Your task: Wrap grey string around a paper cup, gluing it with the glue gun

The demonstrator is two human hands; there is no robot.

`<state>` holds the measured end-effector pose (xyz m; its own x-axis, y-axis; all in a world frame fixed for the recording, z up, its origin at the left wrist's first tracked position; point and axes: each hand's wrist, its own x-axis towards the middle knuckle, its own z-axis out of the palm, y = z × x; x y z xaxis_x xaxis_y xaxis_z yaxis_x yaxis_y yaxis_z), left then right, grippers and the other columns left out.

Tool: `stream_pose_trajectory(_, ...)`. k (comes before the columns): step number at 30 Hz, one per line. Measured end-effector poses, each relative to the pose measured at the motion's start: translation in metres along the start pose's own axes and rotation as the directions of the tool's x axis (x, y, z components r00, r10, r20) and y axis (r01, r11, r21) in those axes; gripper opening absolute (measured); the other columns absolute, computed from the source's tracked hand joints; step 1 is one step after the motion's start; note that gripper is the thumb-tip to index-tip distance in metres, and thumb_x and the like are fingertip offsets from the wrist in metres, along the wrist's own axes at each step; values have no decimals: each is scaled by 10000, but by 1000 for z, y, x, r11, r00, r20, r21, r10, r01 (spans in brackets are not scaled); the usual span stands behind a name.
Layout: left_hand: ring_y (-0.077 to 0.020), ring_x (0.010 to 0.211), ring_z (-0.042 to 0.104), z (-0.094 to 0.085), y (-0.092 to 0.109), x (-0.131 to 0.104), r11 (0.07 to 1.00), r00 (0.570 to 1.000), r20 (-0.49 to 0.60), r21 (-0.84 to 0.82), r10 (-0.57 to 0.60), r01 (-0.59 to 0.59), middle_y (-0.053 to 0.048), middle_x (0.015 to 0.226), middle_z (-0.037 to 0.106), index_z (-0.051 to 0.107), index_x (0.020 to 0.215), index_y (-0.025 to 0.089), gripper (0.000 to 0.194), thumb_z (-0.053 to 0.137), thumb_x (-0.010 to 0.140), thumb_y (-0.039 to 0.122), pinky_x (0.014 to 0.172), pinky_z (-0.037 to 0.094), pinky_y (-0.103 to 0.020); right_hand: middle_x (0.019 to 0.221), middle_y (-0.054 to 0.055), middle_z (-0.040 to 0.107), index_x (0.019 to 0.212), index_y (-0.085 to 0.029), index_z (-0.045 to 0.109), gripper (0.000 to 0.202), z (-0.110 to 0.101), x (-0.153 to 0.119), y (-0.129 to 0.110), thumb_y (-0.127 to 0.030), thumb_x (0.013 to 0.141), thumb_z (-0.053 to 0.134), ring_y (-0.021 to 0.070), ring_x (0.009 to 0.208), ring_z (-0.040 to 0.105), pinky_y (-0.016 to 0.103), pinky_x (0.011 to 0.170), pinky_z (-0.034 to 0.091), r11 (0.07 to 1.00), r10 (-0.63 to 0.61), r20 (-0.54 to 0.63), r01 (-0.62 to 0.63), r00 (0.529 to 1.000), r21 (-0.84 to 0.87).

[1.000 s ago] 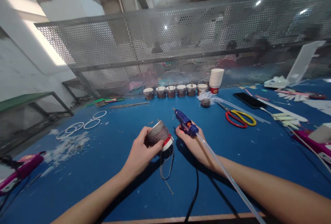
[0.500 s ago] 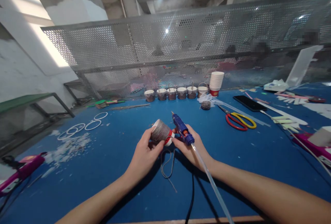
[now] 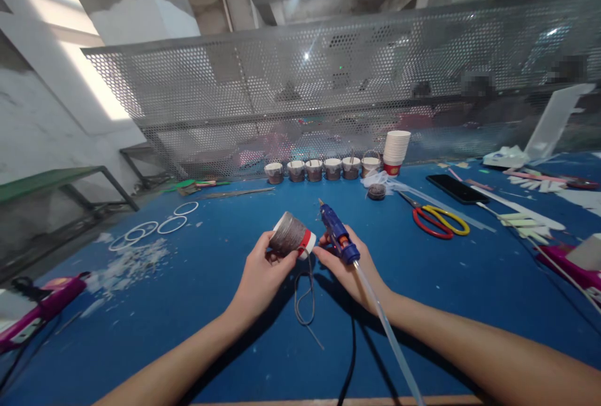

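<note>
Tilted on its side, a paper cup (image 3: 290, 235) wrapped in grey-brown cord is gripped by my left hand (image 3: 265, 271). A red band and white base show at its right end. From the cup, loose cord (image 3: 304, 312) hangs in a loop down to the table. My right hand (image 3: 354, 271) holds a blue glue gun (image 3: 338, 234), its nozzle pointing up and away and a long clear glue stick trailing from its back. The right fingertips are close to the cup's base, with a small gap between them.
Several cord-wrapped cups (image 3: 332, 169) line the back beside a cup stack (image 3: 395, 152). A cord ball (image 3: 376, 191), scissors (image 3: 436, 221) and a phone (image 3: 454, 189) lie to the right. White rings (image 3: 172, 224) and scraps lie left, near a magenta power strip (image 3: 44, 309).
The cup has turned slightly in my left hand, and my right fingers have come away from its base. The glue gun has shifted a little to the right.
</note>
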<state>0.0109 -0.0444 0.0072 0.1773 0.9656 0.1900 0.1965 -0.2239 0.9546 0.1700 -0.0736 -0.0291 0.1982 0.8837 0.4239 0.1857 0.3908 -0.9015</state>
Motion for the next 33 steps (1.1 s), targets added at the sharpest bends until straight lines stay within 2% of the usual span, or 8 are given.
stream_pose_trajectory(6,-102,508,522,1,-5,0,1000,1000,-16,10,-23,23,45,608,569,564,874,171,296,672,660,345,466,376,-207,833,17,640,901,-198,522,231,7,-2,7,-301,756,671,161,710,614,299,668,505,993,38,94,-48,995,109)
stream_pose_trajectory(11,-74,425,432,0,-5,3,998,997,-53,31,-59,60,72,519,507,566,856,158,283,668,657,332,419,320,-194,736,-6,622,867,-189,554,158,7,-2,8,-233,739,635,148,632,597,272,599,482,963,175,93,-191,980,192)
stream_pose_trajectory(13,-71,400,406,-1,-6,5,997,995,-64,23,-76,78,85,484,477,557,876,152,307,665,666,349,406,296,-190,706,-14,618,850,-190,556,139,6,-4,3,-215,734,630,141,615,593,263,588,474,955,200,157,-229,967,191)
stream_pose_trajectory(16,-71,387,390,-3,-8,7,995,994,-59,17,-92,93,97,447,449,541,880,154,323,665,673,369,401,277,-186,724,-12,616,849,-192,553,122,2,-8,-9,-218,751,623,140,629,602,271,615,492,954,172,277,-229,945,191)
stream_pose_trajectory(19,-71,393,391,-5,-9,7,996,994,-52,0,-92,92,99,449,452,534,881,160,322,666,679,374,408,283,-185,736,-11,616,844,-197,551,100,-3,-13,-20,-251,787,612,135,626,596,271,620,496,978,113,334,-164,936,126)
stream_pose_trajectory(22,-73,399,402,-7,-10,9,997,995,-73,-7,-74,74,96,459,463,527,863,166,297,662,680,356,409,286,-186,667,-14,611,820,-197,546,111,-8,-14,-24,-295,814,598,134,582,577,264,582,469,996,89,304,-94,948,2)
stream_pose_trajectory(28,-77,441,448,-11,-10,11,999,994,-107,12,-30,32,76,519,510,542,819,170,224,660,667,286,437,329,-196,507,-52,477,709,-208,492,194,-14,-14,-24,-354,814,566,111,442,437,244,451,352,984,132,268,-92,954,-154)
stream_pose_trajectory(33,-95,464,490,-11,-7,9,1000,995,-103,6,-2,3,69,519,524,565,822,168,241,681,656,300,466,367,-212,545,-51,434,653,-201,441,234,-13,-15,-27,-337,807,553,91,477,365,233,471,320,973,149,288,-89,946,-212)
